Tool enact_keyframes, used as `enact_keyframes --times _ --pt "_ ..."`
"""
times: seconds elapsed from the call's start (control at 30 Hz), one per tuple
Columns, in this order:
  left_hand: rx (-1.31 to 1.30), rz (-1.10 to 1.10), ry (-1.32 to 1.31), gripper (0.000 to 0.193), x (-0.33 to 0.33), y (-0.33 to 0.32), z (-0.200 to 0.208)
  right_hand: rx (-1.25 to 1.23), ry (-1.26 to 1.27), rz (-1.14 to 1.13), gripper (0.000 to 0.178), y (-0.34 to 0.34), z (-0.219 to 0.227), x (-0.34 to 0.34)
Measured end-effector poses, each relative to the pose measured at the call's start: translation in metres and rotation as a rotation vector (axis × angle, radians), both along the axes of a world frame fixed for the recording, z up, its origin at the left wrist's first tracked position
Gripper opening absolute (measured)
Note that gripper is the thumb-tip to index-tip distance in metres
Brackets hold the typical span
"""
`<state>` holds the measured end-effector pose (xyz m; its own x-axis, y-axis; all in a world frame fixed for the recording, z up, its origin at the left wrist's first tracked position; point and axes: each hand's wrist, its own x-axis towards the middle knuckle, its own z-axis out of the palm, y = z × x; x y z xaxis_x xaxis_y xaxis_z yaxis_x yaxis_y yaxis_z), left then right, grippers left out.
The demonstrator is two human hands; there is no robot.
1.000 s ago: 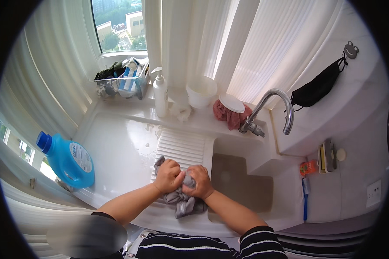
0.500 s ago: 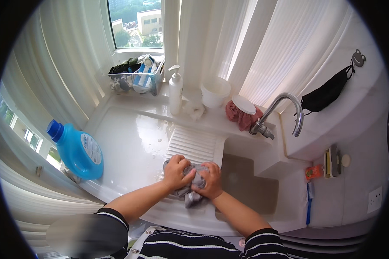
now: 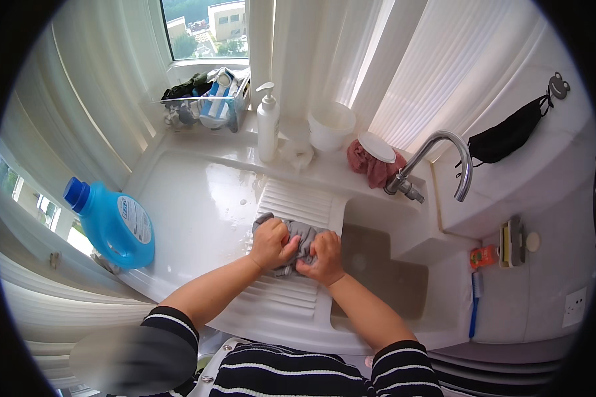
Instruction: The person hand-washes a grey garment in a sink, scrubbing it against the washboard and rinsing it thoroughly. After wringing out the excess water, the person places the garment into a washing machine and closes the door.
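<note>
A wet-looking grey cloth (image 3: 299,237) lies bunched on the ribbed washboard (image 3: 291,205) built into the white sink counter. My left hand (image 3: 270,245) is closed on the cloth's left part, with a dark end of it sticking out above the knuckles. On the right part, my right hand (image 3: 324,258) grips it with fingers curled and thumb pointing inward. Both hands press close together, and the cloth's folds show between them. Part of the cloth is hidden under my palms.
Right of the washboard is the basin (image 3: 391,278) with greyish water, below a curved faucet (image 3: 447,139). A blue detergent bottle (image 3: 116,225) stands left. Behind are a pump bottle (image 3: 267,126), a white tub (image 3: 330,126), a reddish cloth (image 3: 371,165) and a clear bin (image 3: 212,109).
Both hands have moved up the washboard, away from me, with the grey cloth. The lower ribs, formerly under the cloth, now show. The view has shifted slightly.
</note>
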<state>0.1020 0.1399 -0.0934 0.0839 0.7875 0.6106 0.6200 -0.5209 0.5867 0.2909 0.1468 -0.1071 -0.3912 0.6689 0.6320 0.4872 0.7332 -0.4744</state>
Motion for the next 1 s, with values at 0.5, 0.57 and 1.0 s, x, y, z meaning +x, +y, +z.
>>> enact_keyframes --times 0.5,0.57,1.0 --pt "-0.157 0.048 -0.017 0.029 0.007 -0.01 0.007 -0.175 -0.1 -0.052 0.048 0.003 0.024 -0.015" --pt "-0.138 0.158 0.071 0.03 0.003 0.033 0.01 -0.337 -0.212 -0.155 0.047 0.044 0.034 -0.023" --pt "-0.178 -0.087 0.056 0.036 0.0 -0.012 0.007 -0.04 -0.106 -0.044 0.057 -0.004 0.016 0.003"
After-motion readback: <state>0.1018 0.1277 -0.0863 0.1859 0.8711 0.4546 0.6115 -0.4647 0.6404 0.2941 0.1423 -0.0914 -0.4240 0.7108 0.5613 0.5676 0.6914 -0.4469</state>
